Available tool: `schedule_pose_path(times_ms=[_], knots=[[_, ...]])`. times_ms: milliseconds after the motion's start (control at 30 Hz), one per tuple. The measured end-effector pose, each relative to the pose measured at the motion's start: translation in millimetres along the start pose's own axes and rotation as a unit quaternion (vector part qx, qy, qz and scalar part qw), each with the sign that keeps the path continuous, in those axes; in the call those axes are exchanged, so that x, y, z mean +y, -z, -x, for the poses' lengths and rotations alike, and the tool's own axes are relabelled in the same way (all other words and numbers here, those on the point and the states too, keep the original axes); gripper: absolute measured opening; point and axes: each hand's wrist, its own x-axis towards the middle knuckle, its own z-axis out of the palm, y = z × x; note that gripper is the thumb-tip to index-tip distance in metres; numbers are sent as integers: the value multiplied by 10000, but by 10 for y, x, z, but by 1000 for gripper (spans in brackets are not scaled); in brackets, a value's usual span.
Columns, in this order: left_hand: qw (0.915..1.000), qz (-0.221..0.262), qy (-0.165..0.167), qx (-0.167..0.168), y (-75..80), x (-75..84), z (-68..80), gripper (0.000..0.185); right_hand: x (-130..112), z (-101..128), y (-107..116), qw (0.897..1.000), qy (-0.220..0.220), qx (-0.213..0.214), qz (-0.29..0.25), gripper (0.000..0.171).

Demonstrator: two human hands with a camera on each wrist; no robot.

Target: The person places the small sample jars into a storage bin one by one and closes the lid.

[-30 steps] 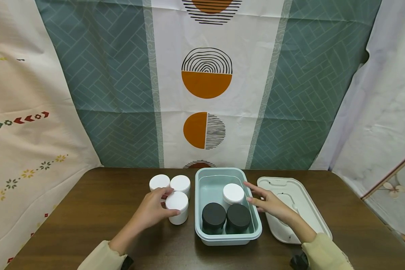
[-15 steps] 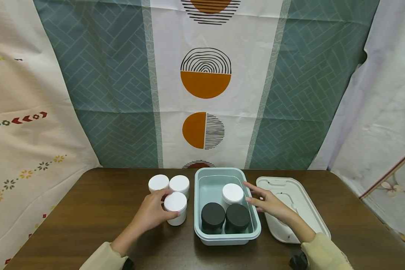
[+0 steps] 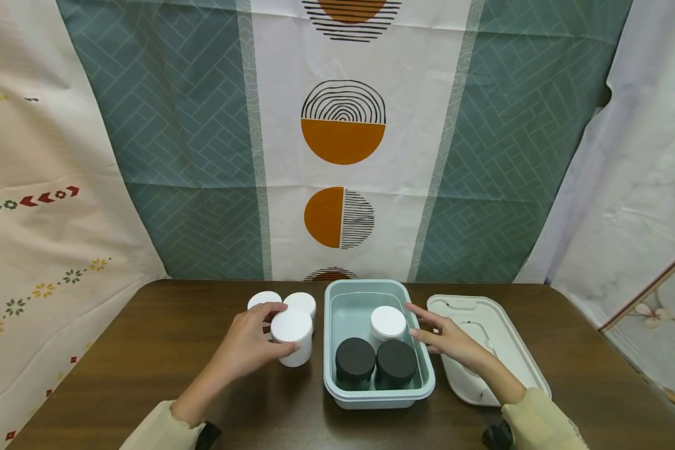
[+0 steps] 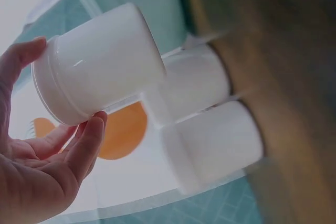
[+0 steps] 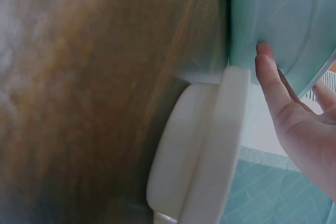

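Fingers [image 4: 86, 148] of the left hand [image 3: 246, 345] gripped a white jar [image 3: 292, 337] left of the tub [image 3: 422, 387], hiding two others; right hand [image 3: 449, 340], fingers straight, seemingly touched the tub's wall.

In the head view, our left hand [image 3: 246, 345] covers one side of the white jar [image 3: 292, 337] it grips, and that jar hides parts of the two white jars behind it [image 3: 300, 301]. The bin [image 3: 337, 325] wall conceals the lower bodies of the two black-lidded jars [image 3: 355, 358]. In the right wrist view, the white lid [image 5: 202, 145] and our right hand [image 5: 299, 124] run off the frame, and the desk [image 5: 94, 98] is blurred.
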Motion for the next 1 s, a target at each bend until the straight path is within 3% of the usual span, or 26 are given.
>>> schedule_pose_path(times_ms=[267, 500, 833, 1000], knots=[[9994, 55, -316, 89, 69, 174, -95, 54, -3, 0, -1, 10000, -43, 36, 27, 60], [9990, 62, -423, 115, 41, 337, -215, 55, -9, -1, 0, 10000, 4, 36, -16, 60], [9979, 402, -503, 13, -158, 491, -438, 58, 4, -8, -4, 10000, -41, 63, -19, 60], [9978, 320, -586, -37, -308, 502, -514, 55, 3, -3, 0, 10000, -52, 70, -8, 60]])
